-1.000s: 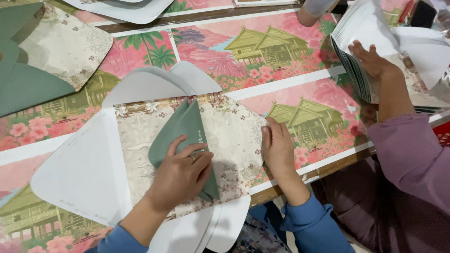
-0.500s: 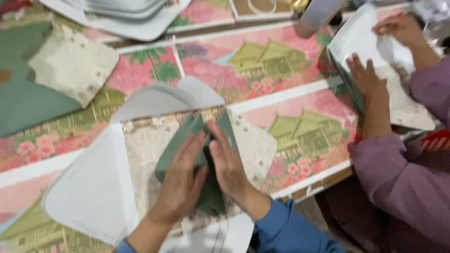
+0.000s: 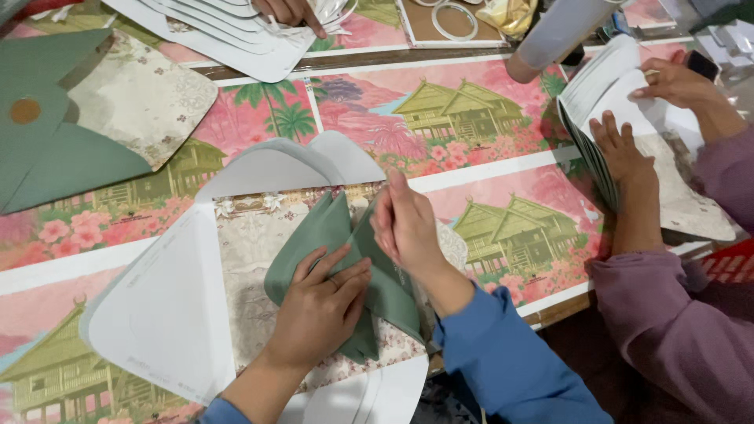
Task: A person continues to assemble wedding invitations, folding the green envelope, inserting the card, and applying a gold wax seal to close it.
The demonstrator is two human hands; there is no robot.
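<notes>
An unfolded envelope blank [image 3: 169,314] with grey-white flaps and a floral patterned middle lies in front of me on the table. Two green flaps [image 3: 314,232] are folded over its centre. My left hand [image 3: 322,306] presses flat on the lower green flap. My right hand [image 3: 404,228] pinches the edge of the right green flap and holds it lifted above the middle. Both my sleeves are blue.
A finished green and floral envelope [image 3: 86,118] lies at the far left. A person in a mauve sleeve [image 3: 667,314] on the right handles a stack of white blanks [image 3: 605,102]. More white blanks [image 3: 228,35] and tape rings [image 3: 455,17] lie at the back on the pink house-print cloth [image 3: 471,118].
My right hand has moved from the envelope's right side to its middle and taken hold of the right green flap. My left hand has stayed pressing on the green fold.
</notes>
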